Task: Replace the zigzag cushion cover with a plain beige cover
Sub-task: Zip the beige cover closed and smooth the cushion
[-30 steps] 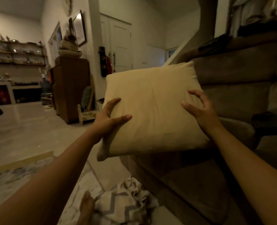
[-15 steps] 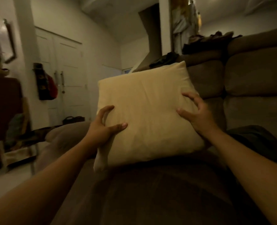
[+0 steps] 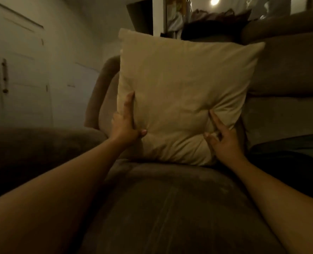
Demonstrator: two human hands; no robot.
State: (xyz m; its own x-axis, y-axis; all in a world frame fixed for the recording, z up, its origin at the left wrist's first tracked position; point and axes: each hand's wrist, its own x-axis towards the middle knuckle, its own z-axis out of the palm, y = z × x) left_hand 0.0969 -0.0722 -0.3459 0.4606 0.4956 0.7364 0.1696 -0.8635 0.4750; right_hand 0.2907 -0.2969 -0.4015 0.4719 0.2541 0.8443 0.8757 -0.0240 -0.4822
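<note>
A plain beige cushion [image 3: 181,99] stands upright on the seat of a brown sofa [image 3: 170,208], its back leaning against the sofa's backrest, near the sofa's rounded armrest. The person's left hand [image 3: 124,123] has its grip clasped on the cushion's lower left edge, fingers flat along the side and thumb pressing into the front. The right hand [image 3: 223,140] presses the cushion's lower right corner, its grip loose, fingers spread and denting the fabric. A dark cloth [image 3: 289,153] lies on the sofa just right of the cushion.
</note>
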